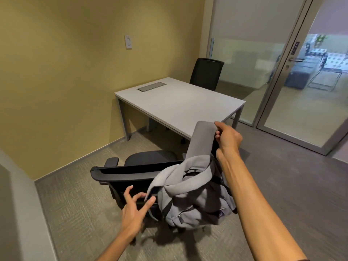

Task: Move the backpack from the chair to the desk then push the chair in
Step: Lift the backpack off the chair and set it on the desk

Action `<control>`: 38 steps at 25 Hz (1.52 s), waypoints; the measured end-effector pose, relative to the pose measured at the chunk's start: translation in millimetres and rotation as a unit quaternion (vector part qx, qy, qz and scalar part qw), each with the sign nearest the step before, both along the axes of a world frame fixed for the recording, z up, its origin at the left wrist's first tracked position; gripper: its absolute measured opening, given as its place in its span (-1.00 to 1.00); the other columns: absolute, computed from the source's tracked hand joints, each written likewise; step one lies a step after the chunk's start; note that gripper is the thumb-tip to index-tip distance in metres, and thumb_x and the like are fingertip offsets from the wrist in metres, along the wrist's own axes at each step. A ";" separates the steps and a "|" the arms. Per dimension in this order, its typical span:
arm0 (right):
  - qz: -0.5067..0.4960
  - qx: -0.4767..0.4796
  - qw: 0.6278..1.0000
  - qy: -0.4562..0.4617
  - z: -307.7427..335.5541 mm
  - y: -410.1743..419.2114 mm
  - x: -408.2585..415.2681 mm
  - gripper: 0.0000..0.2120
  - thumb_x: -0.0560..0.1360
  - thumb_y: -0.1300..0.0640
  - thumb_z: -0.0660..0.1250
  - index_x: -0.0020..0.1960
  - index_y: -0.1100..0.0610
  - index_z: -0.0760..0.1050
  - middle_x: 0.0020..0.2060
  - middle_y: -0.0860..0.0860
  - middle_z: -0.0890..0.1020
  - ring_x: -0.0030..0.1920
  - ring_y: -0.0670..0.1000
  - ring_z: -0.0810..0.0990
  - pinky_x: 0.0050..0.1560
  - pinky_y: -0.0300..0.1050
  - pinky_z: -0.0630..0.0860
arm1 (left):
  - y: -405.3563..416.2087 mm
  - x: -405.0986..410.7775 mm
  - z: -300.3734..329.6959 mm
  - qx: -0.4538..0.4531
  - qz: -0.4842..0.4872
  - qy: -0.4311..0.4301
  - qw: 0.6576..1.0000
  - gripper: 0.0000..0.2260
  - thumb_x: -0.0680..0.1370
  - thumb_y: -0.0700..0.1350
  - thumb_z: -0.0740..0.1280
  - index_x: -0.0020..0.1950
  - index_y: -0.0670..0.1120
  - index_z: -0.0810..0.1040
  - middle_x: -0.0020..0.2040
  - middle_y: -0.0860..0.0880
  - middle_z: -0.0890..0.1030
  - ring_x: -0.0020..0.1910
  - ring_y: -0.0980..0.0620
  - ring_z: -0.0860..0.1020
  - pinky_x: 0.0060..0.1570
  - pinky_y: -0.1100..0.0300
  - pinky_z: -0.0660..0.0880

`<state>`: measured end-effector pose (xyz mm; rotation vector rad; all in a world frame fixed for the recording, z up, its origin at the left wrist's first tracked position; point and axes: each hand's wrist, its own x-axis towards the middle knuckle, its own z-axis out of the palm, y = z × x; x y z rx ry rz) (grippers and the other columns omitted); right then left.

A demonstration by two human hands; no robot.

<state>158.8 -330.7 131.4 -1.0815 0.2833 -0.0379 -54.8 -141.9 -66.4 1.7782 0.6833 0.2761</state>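
A grey backpack hangs in the air beside the back of a black office chair, which stands a short way out from the desk. My right hand is shut on the backpack's grey shoulder strap and holds it up just in front of the desk's near corner. My left hand is open with fingers spread, close to the backpack's lower left side and the chair's backrest. The white desk stands against the yellow wall beyond the chair.
A second black chair is tucked in at the desk's far side. A grey cable hatch is set into the desktop. Glass wall and a glass door are on the right. Carpeted floor surrounds the chair.
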 end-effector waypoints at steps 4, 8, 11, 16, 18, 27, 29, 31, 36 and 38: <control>-0.005 0.031 0.997 -0.076 54.9 -0.4 -2.1 -0.76 0.39 0.31 0.48 -0.41 0.14 0.56 -0.59 -0.07 0.52 -0.56 -0.15 0.43 -0.48 -0.35 0.43 | -41.9 16.1 9.2 0.113 -0.134 -0.002 0.984 0.17 0.05 0.42 0.55 0.52 0.24 0.02 0.36 0.28 0.36 0.31 0.21 0.38 0.33 0.08 0.39; -0.007 0.039 0.989 -0.142 97.3 -10.2 -0.8 -0.73 0.40 0.29 0.47 -0.43 0.13 0.52 -0.61 -0.10 0.49 -0.57 -0.16 0.41 -0.48 -0.36 0.42 | -72.4 43.6 28.8 0.040 -0.030 -0.069 0.996 -0.34 0.25 0.36 0.48 0.22 0.02 0.56 0.07 0.09 0.68 0.12 0.07 0.62 0.10 0.09 0.58; -0.021 0.002 0.982 -0.190 119.8 -30.5 10.6 -0.69 0.43 0.24 0.46 -0.43 0.09 0.45 -0.60 -0.10 0.48 -0.56 -0.17 0.40 -0.49 -0.34 0.41 | -76.5 63.4 55.2 -0.009 0.018 -0.162 0.987 -0.73 0.47 0.00 0.46 0.01 -0.19 0.65 -0.11 -0.07 0.72 -0.01 -0.08 0.67 -0.18 0.30 0.56; -0.062 -0.029 0.977 -0.200 139.0 -66.5 42.6 -0.75 0.37 0.22 0.48 -0.39 0.10 0.45 -0.45 0.01 0.53 -0.47 -0.05 0.45 -0.43 -0.22 0.42 | -87.6 84.9 127.3 -0.028 0.000 -0.292 0.956 -0.93 0.41 -0.26 0.41 -0.20 -0.11 0.66 -0.28 0.01 0.71 -0.27 0.15 0.62 -0.31 0.28 0.51; -0.053 -0.024 0.979 -0.196 141.7 -81.6 56.2 -0.82 0.32 0.21 0.49 -0.19 0.15 0.49 -0.28 0.07 0.58 -0.29 0.03 0.54 -0.33 -0.17 0.48 | -89.2 91.5 152.0 0.008 -0.010 -0.334 0.943 -0.74 0.30 -0.34 0.24 -0.28 -0.02 0.62 -0.34 0.11 0.68 -0.34 0.23 0.57 -0.35 0.33 0.47; 0.284 -0.159 0.932 -0.157 85.8 -97.1 67.7 -0.55 0.62 -0.20 0.11 0.02 0.09 0.64 -0.06 0.08 0.71 -0.15 -0.03 0.71 -0.17 -0.23 0.60 | -64.3 92.4 217.8 0.041 -0.019 -0.437 0.898 -0.58 0.24 -0.42 0.09 -0.42 0.06 0.56 -0.53 0.16 0.44 -0.48 0.37 0.41 -0.45 0.52 0.30; 0.339 -0.091 0.924 -0.151 69.4 -96.4 58.3 -0.39 0.59 -0.33 -0.07 0.10 -0.01 0.64 -0.06 -0.05 0.76 -0.05 -0.11 0.72 -0.17 -0.30 0.61 | -50.5 95.7 225.0 0.025 0.006 -0.434 0.901 -0.54 0.34 -0.42 0.17 -0.49 0.13 0.53 -0.53 0.26 0.46 -0.49 0.35 0.35 -0.47 0.45 0.28; 0.366 -0.053 0.917 -0.151 53.0 -100.7 46.6 -0.31 0.39 -0.52 0.10 0.11 -0.06 0.68 0.06 0.00 0.73 0.10 -0.02 0.69 -0.09 -0.23 0.64 | -34.0 102.3 233.2 -0.003 0.046 -0.421 0.906 -0.54 0.44 -0.41 0.27 -0.51 0.09 0.46 -0.52 0.23 0.43 -0.47 0.31 0.30 -0.44 0.31 0.29; 0.405 -0.254 0.834 -0.275 11.1 -99.6 26.3 -0.01 -0.02 -0.43 0.58 0.30 0.00 0.47 0.22 -0.05 0.63 0.16 -0.16 0.63 0.10 -0.23 0.58 | -7.0 120.8 262.0 -0.121 0.101 -0.402 0.902 -0.75 0.49 -0.21 0.42 -0.38 0.01 0.63 -0.44 0.14 0.62 -0.43 0.21 0.53 -0.44 0.32 0.45; 0.297 -0.343 0.815 -0.361 5.6 -80.1 15.8 -0.24 0.18 -0.25 0.62 0.32 -0.14 0.46 0.22 -0.18 0.63 0.21 -0.20 0.59 0.20 -0.13 0.55 | -2.6 126.6 274.4 -0.167 0.111 -0.396 0.896 -0.93 0.48 -0.20 0.43 -0.20 -0.08 0.68 -0.36 0.10 0.70 -0.34 0.17 0.63 -0.38 0.31 0.54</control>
